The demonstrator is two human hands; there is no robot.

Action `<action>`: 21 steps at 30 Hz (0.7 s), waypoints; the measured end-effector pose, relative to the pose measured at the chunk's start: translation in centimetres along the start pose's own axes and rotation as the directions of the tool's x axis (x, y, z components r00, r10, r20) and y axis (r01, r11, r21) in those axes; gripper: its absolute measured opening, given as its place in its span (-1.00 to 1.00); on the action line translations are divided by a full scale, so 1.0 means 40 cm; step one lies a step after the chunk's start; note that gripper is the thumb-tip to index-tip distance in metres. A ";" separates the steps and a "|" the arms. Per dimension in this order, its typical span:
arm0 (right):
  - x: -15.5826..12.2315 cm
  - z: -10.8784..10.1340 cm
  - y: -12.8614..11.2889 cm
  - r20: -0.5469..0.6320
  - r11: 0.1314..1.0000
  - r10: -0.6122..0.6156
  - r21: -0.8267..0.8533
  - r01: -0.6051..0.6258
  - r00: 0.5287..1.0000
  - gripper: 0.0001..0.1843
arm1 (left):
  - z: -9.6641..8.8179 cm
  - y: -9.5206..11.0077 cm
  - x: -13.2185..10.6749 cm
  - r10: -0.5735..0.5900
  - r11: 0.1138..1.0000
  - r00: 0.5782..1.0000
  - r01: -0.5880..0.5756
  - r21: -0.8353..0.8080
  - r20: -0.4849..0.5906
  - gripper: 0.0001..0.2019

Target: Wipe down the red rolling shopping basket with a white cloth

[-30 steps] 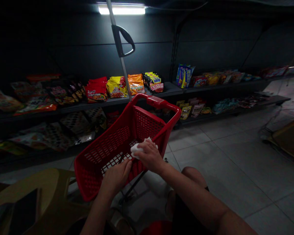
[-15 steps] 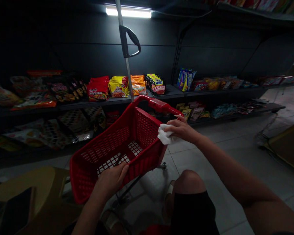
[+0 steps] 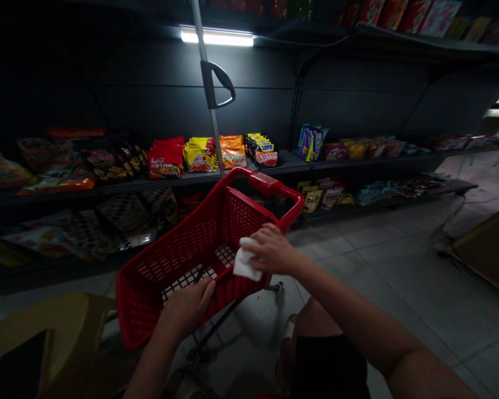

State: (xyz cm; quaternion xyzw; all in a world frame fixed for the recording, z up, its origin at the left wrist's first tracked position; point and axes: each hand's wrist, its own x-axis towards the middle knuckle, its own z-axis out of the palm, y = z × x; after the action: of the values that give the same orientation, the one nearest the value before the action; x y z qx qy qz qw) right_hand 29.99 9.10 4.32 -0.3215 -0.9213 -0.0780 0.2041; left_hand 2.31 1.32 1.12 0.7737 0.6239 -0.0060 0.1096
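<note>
Dim shop aisle: my right hand [image 3: 272, 250] pinches a soft, light white crumpled wipe [image 3: 245, 266] against the right wall of the red plastic lattice basket [image 3: 178, 249]; left hand [image 3: 187, 307], grip closed, clamps its stiff near rim.

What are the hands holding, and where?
The right hand grips a bunched white cloth; the left hand holds the red basket by its near rim.

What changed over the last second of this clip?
The right hand, clutching the white cloth, rose toward the handle of the red basket, then came back down-left onto its side rim. The left hand kept gripping the near rim; the basket barely moved.
</note>
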 end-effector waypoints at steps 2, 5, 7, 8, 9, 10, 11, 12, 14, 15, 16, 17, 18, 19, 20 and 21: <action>0.020 0.086 -0.103 -0.045 1.000 -0.008 -0.009 0.008 0.999 -0.63 | -0.005 0.001 -0.005 0.012 1.000 1.000 -0.012 -0.008 0.007 -0.60; 0.027 0.141 -0.147 -0.059 0.998 -0.046 -0.048 0.043 0.997 -0.71 | -0.012 -0.001 -0.015 0.010 0.999 1.000 -0.009 -0.039 0.016 -0.61; 0.015 0.116 -0.101 -0.033 0.992 -0.106 -0.078 0.104 0.994 -0.69 | -0.015 -0.002 -0.021 -0.002 0.998 1.000 0.003 -0.060 0.014 -0.61; 0.004 0.089 -0.063 -0.028 0.989 -0.122 -0.094 0.119 0.992 -0.68 | -0.016 -0.002 -0.024 -0.003 0.998 1.000 0.004 -0.070 0.010 -0.61; -0.009 0.056 -0.018 -0.030 0.987 -0.117 -0.112 0.113 0.993 -0.67 | -0.016 -0.002 -0.025 0.000 0.997 1.000 0.001 -0.080 0.005 -0.60; -0.023 0.019 0.029 -0.038 0.987 -0.099 -0.133 0.093 0.994 -0.67 | -0.015 -0.002 -0.026 0.004 0.996 1.000 -0.004 -0.088 0.001 -0.60; -0.039 -0.018 0.077 -0.047 0.986 -0.075 -0.154 0.067 0.996 -0.66 | -0.013 -0.002 -0.026 0.009 0.996 1.000 -0.009 -0.094 0.001 -0.60; -0.054 -0.055 0.125 -0.046 0.984 -0.053 -0.175 0.044 0.998 -0.66 | -0.011 -0.001 -0.025 0.012 0.995 1.000 -0.012 -0.096 0.001 -0.60; -0.082 -0.119 0.214 -0.028 0.979 -0.023 -0.202 0.017 0.999 -0.66 | -0.007 -0.001 -0.020 0.014 0.996 1.000 -0.015 -0.093 -0.003 -0.60; -0.094 -0.145 0.255 -0.024 0.978 -0.003 -0.210 -0.002 1.000 -0.66 | -0.006 -0.002 -0.017 0.017 0.996 1.000 -0.017 -0.088 -0.006 -0.60; -0.105 -0.166 0.293 -0.030 0.977 0.024 -0.213 -0.029 0.999 -0.66 | -0.005 -0.002 -0.013 0.021 0.996 1.000 -0.021 -0.085 -0.010 -0.60; -0.115 -0.182 0.328 -0.047 0.975 0.057 -0.210 -0.066 0.997 -0.67 | -0.005 -0.003 -0.009 0.025 0.996 1.000 -0.026 -0.083 -0.012 -0.60; -0.123 -0.192 0.359 -0.072 0.974 0.091 -0.202 -0.104 0.993 -0.68 | -0.004 -0.004 -0.005 0.030 0.996 0.999 -0.031 -0.081 -0.013 -0.60; -0.130 -0.198 0.383 -0.099 0.973 0.119 -0.185 -0.136 0.988 -0.68 | -0.004 -0.006 0.000 0.038 0.996 0.999 -0.038 -0.078 -0.011 -0.60; -0.135 -0.200 0.400 -0.123 0.975 0.137 -0.159 -0.156 0.983 -0.68 | -0.004 -0.007 0.004 0.043 0.996 0.999 -0.044 -0.073 -0.011 -0.60; -0.139 -0.197 0.408 -0.145 0.979 0.148 -0.122 -0.166 0.978 -0.68 | -0.004 -0.008 0.008 0.047 0.997 0.999 -0.048 -0.066 -0.014 -0.60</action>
State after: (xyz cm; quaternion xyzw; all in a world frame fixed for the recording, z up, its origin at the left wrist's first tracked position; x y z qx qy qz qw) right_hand 46.69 16.58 9.29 -0.4002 -0.8698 -0.1449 0.2496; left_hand 2.05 1.74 1.18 0.7843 0.6059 0.0221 0.1313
